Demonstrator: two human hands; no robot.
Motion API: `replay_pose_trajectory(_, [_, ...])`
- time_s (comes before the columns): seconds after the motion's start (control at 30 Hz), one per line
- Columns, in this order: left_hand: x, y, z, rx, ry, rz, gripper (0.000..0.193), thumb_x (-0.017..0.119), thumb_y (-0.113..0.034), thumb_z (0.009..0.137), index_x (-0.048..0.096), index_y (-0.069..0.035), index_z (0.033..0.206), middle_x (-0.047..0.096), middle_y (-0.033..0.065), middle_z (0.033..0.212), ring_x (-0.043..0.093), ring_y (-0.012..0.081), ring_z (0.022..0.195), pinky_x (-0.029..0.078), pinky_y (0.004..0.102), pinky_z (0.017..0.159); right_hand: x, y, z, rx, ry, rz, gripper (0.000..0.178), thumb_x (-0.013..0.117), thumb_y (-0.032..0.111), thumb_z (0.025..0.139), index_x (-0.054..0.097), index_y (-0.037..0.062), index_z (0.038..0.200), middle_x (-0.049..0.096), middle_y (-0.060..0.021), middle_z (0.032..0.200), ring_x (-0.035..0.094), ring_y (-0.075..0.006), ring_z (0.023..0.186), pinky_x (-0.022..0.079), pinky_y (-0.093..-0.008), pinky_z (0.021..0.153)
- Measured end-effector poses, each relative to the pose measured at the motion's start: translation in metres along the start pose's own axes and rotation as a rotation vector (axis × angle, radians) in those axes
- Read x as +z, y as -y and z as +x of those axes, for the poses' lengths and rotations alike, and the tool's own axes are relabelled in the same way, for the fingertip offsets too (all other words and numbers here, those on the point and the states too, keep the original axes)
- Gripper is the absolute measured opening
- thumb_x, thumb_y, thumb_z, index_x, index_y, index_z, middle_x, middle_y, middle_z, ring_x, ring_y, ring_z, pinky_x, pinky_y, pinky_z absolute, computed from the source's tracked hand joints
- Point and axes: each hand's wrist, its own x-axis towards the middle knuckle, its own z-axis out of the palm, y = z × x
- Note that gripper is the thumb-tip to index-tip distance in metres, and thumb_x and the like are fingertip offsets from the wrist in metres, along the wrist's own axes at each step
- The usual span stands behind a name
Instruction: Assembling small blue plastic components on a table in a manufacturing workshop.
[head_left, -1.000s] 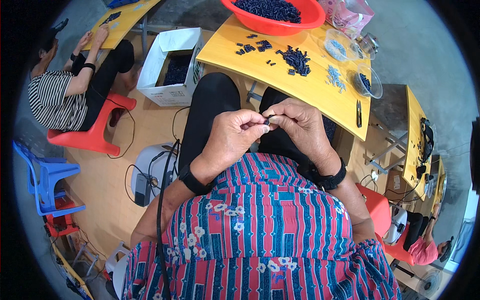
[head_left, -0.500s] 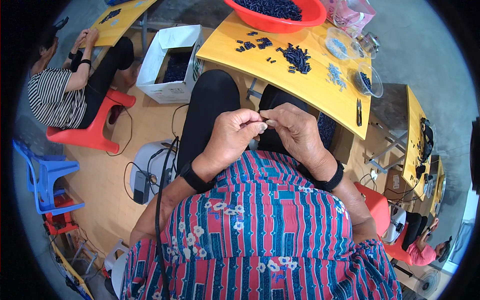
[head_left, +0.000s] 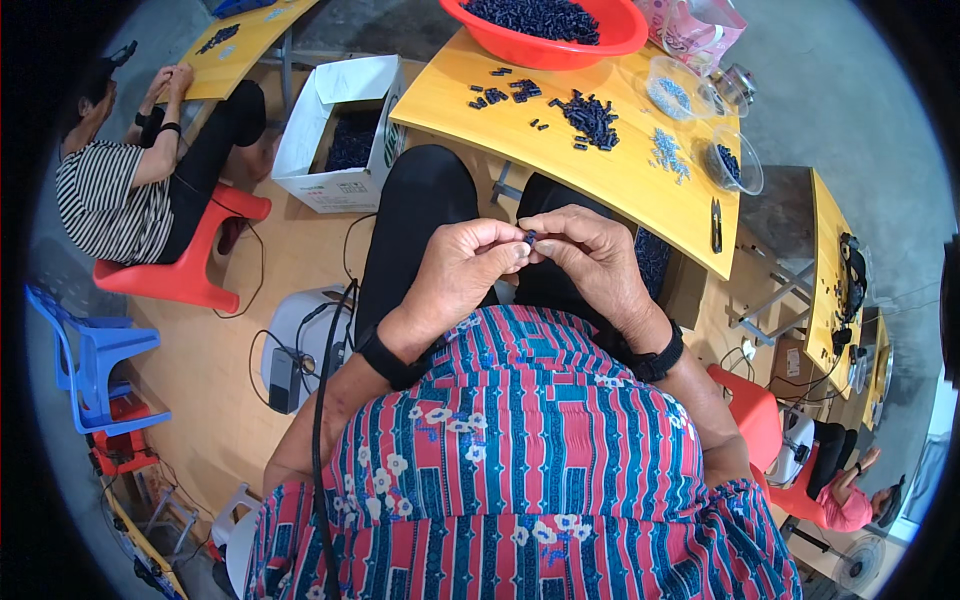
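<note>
A: Step in hand?

B: Apparently fine fingertip work on one small dark piece [head_left: 530, 239], held up between the thighs [head_left: 425, 205], just off the near edge of the yellow table [head_left: 640, 200].

A: State of the hands?

B: Close together, tips meeting around the piece. Left hand [head_left: 460, 268]: closed in a thumb-and-forefinger pinch. Right hand [head_left: 598, 258]: thumb and forefinger arched, tips clamped on the same piece. Exact form of the piece: impossible to tell, being mostly covered.

A: Next move, by judgement?

B: A steady left pinch, with small adjustments from the right; with too loose a grip, a likely slip.

A: And outward?

B: By the table's near-right corner, black snips [head_left: 716, 225]. Toward the right edge, loose silvery bits [head_left: 668, 155]; at that edge, a clear bowl [head_left: 753, 172] of dark pieces. Mid-table, a dark heap [head_left: 592, 120], with smaller dark groups [head_left: 495, 97] toward the left edge. At the far edge, a red basin [head_left: 560, 59], filled with similar dark pieces. Beyond the near-left corner, on the floor, a white carton [head_left: 325, 190].
</note>
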Motion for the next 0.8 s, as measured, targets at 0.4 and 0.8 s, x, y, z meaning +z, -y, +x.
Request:
replay_pose_trajectory(0.4, [-0.0014, 0.0060, 0.0019, -0.006, 0.009, 0.013, 0.018, 0.060, -0.009, 0.094, 0.065, 0.005, 0.105, 0.068, 0.0075, 0.094, 0.065, 0.0111, 0.085, 0.054, 0.0246, 0.079, 0.0013, -0.0003, 0.0001, 0.033, -0.042, 0.084, 0.019, 0.064, -0.005, 0.082, 0.071, 0.0017, 0.099, 0.068, -0.0076, 0.088, 0.066, -0.0144, 0.078, 0.053, -0.0261, 0.071])
replay_pose_trajectory(0.8, [0.0024, -0.0002, 0.0006, -0.007, -0.015, 0.053, 0.013, 0.066, -0.007, 0.089, 0.068, 0.003, 0.096, 0.067, 0.0027, 0.085, 0.060, 0.0066, 0.078, 0.050, 0.0206, 0.072, -0.0004, -0.0002, -0.0001, -0.006, -0.004, 0.078, 0.010, 0.067, 0.003, 0.084, 0.071, 0.0009, 0.092, 0.066, -0.0067, 0.085, 0.064, -0.0136, 0.078, 0.051, -0.0255, 0.070])
